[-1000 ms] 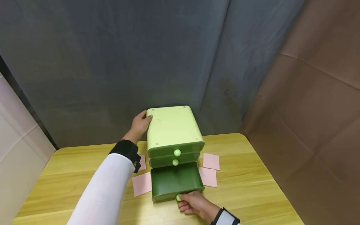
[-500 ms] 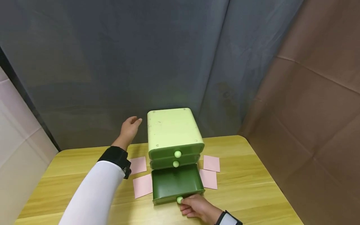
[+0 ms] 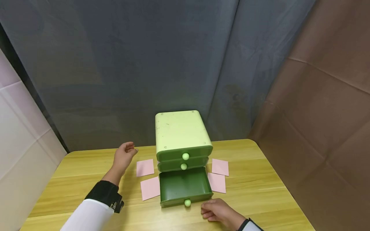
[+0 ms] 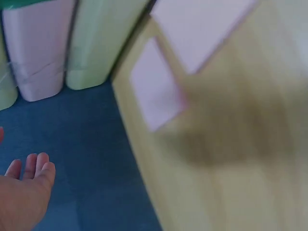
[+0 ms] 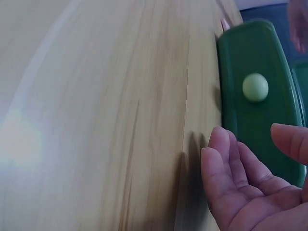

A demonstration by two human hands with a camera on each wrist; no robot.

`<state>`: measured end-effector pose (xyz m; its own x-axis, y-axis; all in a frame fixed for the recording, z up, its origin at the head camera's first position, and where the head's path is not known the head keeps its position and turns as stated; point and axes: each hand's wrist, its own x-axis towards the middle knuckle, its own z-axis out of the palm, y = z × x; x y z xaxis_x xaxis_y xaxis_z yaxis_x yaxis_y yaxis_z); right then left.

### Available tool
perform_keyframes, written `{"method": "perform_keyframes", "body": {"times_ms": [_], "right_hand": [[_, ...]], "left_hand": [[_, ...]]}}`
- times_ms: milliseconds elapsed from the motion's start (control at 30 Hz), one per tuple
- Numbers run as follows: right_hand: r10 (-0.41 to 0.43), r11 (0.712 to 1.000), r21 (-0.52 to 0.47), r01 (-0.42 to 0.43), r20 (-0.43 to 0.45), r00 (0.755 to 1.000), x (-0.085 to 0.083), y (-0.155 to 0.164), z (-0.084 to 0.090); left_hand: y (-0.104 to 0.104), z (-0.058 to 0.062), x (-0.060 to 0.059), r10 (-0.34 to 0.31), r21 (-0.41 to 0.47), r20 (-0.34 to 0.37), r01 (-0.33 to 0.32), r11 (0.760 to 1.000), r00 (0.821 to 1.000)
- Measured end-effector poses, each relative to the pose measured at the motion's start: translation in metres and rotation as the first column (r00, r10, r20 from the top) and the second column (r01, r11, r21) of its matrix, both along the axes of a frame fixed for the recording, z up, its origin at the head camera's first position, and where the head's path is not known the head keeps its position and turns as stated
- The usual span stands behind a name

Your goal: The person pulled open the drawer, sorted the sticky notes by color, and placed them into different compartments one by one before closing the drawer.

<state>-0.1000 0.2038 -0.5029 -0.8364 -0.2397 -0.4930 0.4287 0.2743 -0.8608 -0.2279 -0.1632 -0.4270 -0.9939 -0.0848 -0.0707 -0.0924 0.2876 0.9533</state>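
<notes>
A small pale green cabinet (image 3: 180, 131) with three dark green drawers stands at the back middle of the wooden table (image 3: 260, 186). Its bottom drawer (image 3: 185, 186) is pulled out and looks bare inside. The drawer's round knob (image 3: 187, 202) (image 5: 255, 87) is free. My right hand (image 3: 215, 210) (image 5: 236, 173) rests on the table just right of the knob, fingers loosely bent, holding nothing. My left hand (image 3: 125, 155) (image 4: 26, 192) hovers left of the cabinet with relaxed fingers, touching nothing.
Pink paper squares lie flat on both sides of the cabinet: two on the left (image 3: 145, 167) (image 3: 150, 188) and two on the right (image 3: 220, 166) (image 3: 216, 182). A grey curtain (image 3: 144, 64) hangs behind the table and a brown one at the right.
My left hand came off the cabinet's top and dropped down to the left. My right hand let go of the bottom drawer's knob and slid right. The drawer stays pulled out.
</notes>
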Motion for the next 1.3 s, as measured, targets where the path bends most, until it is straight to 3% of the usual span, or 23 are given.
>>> {"method": "perform_keyframes", "body": {"times_ms": [133,267,433,700,900,1100,1300], "right_hand": [[-0.008,1.000,0.012,0.009,-0.018,1.000,-0.001,0.016,0.001],[-0.049,0.993,0.100,0.054,-0.055,0.997,-0.004,0.032,0.002],[-0.141,0.951,0.250,0.179,-0.163,0.977,-0.007,0.045,0.001],[-0.238,0.891,0.328,0.315,-0.253,0.938,-0.015,0.057,0.001],[-0.215,0.881,0.349,0.320,-0.308,0.927,-0.018,0.059,-0.001],[-0.170,0.861,0.396,0.319,-0.368,0.914,-0.020,0.057,-0.003],[-0.082,0.833,0.453,0.317,-0.465,0.881,-0.018,0.053,-0.004]], "left_hand": [[-0.001,-0.019,0.017,-0.004,-0.053,0.004,0.004,0.999,1.000],[0.003,-0.035,0.030,-0.023,-0.097,-0.006,0.023,0.995,1.000],[0.011,-0.046,0.041,-0.040,-0.132,-0.024,0.037,0.991,0.999],[0.023,-0.060,0.054,-0.097,-0.267,-0.072,0.075,0.961,0.993],[0.027,-0.069,0.063,-0.152,-0.338,-0.082,0.116,0.934,0.985],[0.031,-0.080,0.067,-0.210,-0.428,-0.082,0.156,0.890,0.974],[0.034,-0.088,0.068,-0.251,-0.493,-0.068,0.186,0.850,0.966]]}}
